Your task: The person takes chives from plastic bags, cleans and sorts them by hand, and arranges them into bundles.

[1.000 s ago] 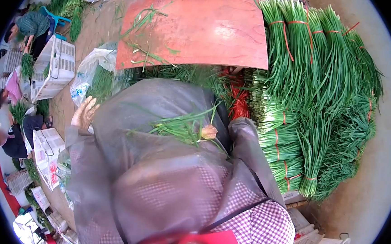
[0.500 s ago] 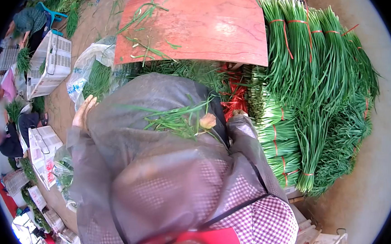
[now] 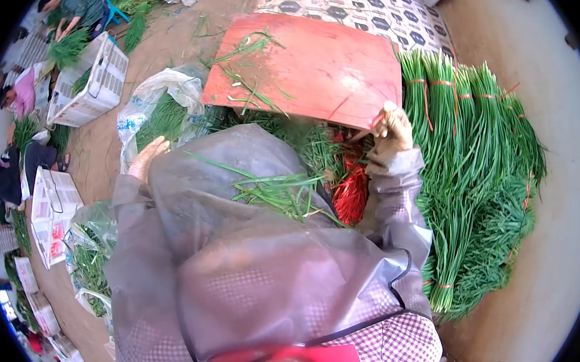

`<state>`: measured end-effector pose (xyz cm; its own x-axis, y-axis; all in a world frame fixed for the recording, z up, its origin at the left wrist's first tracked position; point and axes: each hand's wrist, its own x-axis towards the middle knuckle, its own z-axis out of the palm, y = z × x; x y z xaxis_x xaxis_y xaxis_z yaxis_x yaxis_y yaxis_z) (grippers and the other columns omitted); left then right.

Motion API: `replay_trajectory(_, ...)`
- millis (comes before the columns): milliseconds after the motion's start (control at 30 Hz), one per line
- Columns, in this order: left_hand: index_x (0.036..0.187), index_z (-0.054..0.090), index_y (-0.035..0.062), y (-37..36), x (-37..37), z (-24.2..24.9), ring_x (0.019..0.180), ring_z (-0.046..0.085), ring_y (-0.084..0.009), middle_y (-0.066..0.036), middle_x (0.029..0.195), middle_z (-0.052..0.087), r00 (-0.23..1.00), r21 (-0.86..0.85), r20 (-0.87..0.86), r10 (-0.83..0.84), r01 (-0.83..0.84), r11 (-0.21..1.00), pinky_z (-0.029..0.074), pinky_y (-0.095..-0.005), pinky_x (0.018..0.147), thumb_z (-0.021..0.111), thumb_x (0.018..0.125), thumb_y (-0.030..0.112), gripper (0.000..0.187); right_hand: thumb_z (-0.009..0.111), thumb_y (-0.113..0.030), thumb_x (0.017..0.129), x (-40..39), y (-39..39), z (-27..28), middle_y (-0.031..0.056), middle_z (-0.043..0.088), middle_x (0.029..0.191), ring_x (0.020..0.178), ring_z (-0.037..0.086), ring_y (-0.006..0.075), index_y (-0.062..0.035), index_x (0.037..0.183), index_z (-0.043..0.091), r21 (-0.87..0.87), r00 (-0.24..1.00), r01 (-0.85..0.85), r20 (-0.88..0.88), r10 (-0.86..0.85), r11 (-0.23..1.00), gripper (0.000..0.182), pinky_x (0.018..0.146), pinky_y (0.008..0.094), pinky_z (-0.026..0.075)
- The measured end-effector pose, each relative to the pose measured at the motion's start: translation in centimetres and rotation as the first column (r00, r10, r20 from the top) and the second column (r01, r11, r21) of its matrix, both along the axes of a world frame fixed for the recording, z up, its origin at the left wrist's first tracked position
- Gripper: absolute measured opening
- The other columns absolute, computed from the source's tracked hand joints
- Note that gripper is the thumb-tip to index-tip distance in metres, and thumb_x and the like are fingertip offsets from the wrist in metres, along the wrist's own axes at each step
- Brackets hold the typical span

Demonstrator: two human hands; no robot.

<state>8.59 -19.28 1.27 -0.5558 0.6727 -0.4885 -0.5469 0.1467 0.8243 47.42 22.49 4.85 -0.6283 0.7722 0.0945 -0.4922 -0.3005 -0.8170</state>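
Note:
My right hand is raised at the near right corner of the red board. Its fingers are closed, with a bit of red tie showing at the fingertips. Below it hangs a bunch of red ties. My left hand rests at the left side of my lap with fingers stretched out, near a plastic bag of greens. Loose green leaves lie on the grey apron over my lap. Bundles of garlic chives, bound with red ties, are stacked to my right.
More loose leaves lie on the board and beneath its near edge. White crates stand on the brown floor at left, with people handling greens beyond. A patterned sheet lies behind the board. A pale wall runs along the right.
My right hand has risen from beside my hip to the board's corner. My left hand stays beside my lap. The view has shifted, and the pale round scrap on the apron no longer shows.

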Motion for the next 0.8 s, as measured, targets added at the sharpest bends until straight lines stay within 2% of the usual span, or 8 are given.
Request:
replay_trajectory(333, 0.133, 0.040, 0.0002, -3.1, -0.2, -0.1, 0.111, 0.050, -0.0251, -0.013, 0.128, 0.051, 0.996, 0.009, -0.008, 0.088, -0.088, 0.996, 0.036, -0.0381, 0.100, 0.058, 0.087, 0.036, 0.061, 0.065, -0.014, 0.083, -12.7, 5.4, -4.5, 0.0057, 0.064, 0.081, 0.058, 0.053, 0.0097, 0.0000, 0.102, 0.063, -0.027, 0.941, 0.122, 0.321, -0.107, 0.992, 0.024, 0.049, 0.0224, 0.040)
replay_trajectory(367, 0.133, 0.041, 0.0025, -4.3, -0.4, -1.1, 0.112, 0.049, -0.0261, -0.012, 0.129, 0.051, 0.915, -0.089, -0.399, -0.064, 0.030, 0.996, 0.035, -0.0391, 0.100, 0.052, 0.090, 0.036, 0.056, 0.065, -0.016, 0.083, -13.8, 5.3, -5.9, 0.0050, 0.065, 0.083, 0.060, 0.054, 0.0092, -0.0021, 0.105, 0.063, -0.062, 0.922, 0.108, 0.380, -0.076, 0.992, 0.026, 0.049, 0.0220, 0.040)
replay_trajectory(467, 0.133, 0.042, 0.0056, -5.0, -1.1, -2.1, 0.115, 0.049, -0.0255, -0.011, 0.128, 0.052, 0.994, -0.114, -0.042, 0.097, -0.101, 0.988, 0.033, -0.0393, 0.100, 0.049, 0.091, 0.035, 0.052, 0.051, -0.035, 0.091, -14.8, 7.2, -12.3, 0.0047, 0.061, 0.115, 0.089, 0.057, 0.0149, -0.0097, 0.119, 0.057, -0.395, 0.937, -0.100, 0.272, 0.220, 0.913, 0.038, 0.071, 0.0257, 0.044)
replay_trajectory(500, 0.134, 0.042, 0.0066, -5.2, -1.4, -2.6, 0.116, 0.048, -0.0250, -0.010, 0.127, 0.053, 0.992, -0.143, 0.016, 0.122, -0.119, 0.983, 0.033, -0.0392, 0.100, 0.049, 0.091, 0.036, 0.052, 0.031, -0.044, 0.096, -15.6, 9.2, -16.6, 0.0101, 0.058, 0.121, 0.100, 0.056, 0.0178, -0.0066, 0.121, 0.055, -0.302, 0.836, -0.044, 0.511, 0.201, 0.952, 0.051, 0.076, 0.0268, 0.045)
replay_trajectory(533, 0.134, 0.042, 0.0066, -5.6, -1.7, -3.3, 0.116, 0.048, -0.0250, -0.010, 0.127, 0.053, 0.987, -0.148, 0.014, 0.159, -0.155, 0.977, 0.033, -0.0392, 0.100, 0.049, 0.091, 0.036, 0.052, 0.027, -0.044, 0.096, -15.5, 7.8, -12.3, 0.0138, 0.059, 0.119, 0.097, 0.058, 0.0183, -0.0027, 0.122, 0.053, -0.514, 0.837, -0.115, 0.410, 0.362, 0.850, 0.055, 0.072, 0.0276, 0.045)
replay_trajectory(667, 0.132, 0.044, 0.0072, -6.5, -3.0, -5.5, 0.112, 0.052, -0.0233, -0.009, 0.127, 0.054, 0.982, -0.268, 0.007, 0.191, -0.182, 0.946, 0.035, -0.0380, 0.099, 0.053, 0.090, 0.033, 0.051, 0.051, -0.034, 0.092, -17.1, 7.8, -11.3, 0.0082, 0.067, 0.082, 0.062, 0.060, 0.0169, -0.0050, 0.099, 0.063, -0.042, 0.594, -0.228, 0.786, 0.173, 0.973, 0.032, 0.055, 0.0308, 0.047)
replay_trajectory(733, 0.131, 0.046, 0.0071, -6.9, -3.6, -6.8, 0.110, 0.053, -0.0226, -0.008, 0.126, 0.055, 0.977, -0.284, 0.001, 0.215, -0.206, 0.936, 0.037, -0.0374, 0.098, 0.056, 0.089, 0.032, 0.050, 0.054, -0.031, 0.091, -18.9, 6.2, -6.4, 0.0064, 0.062, 0.065, 0.049, 0.055, 0.0148, -0.0020, 0.085, 0.065, 0.308, 0.211, -0.484, 0.950, -0.232, 0.819, 0.031, 0.047, 0.0283, 0.042)
replay_trajectory(800, 0.129, 0.048, 0.0061, -7.8, -4.7, -9.9, 0.109, 0.055, -0.0207, -0.009, 0.124, 0.056, 0.987, -0.370, -0.112, 0.114, -0.148, 0.917, 0.040, -0.0357, 0.095, 0.061, 0.087, 0.028, 0.049, 0.056, -0.028, 0.090, -21.5, 3.8, -4.5, 0.0051, 0.060, 0.063, 0.048, 0.052, 0.0130, 0.0000, 0.084, 0.065, 0.239, 0.221, -0.422, 0.963, -0.156, 0.875, 0.029, 0.045, 0.0264, 0.040)
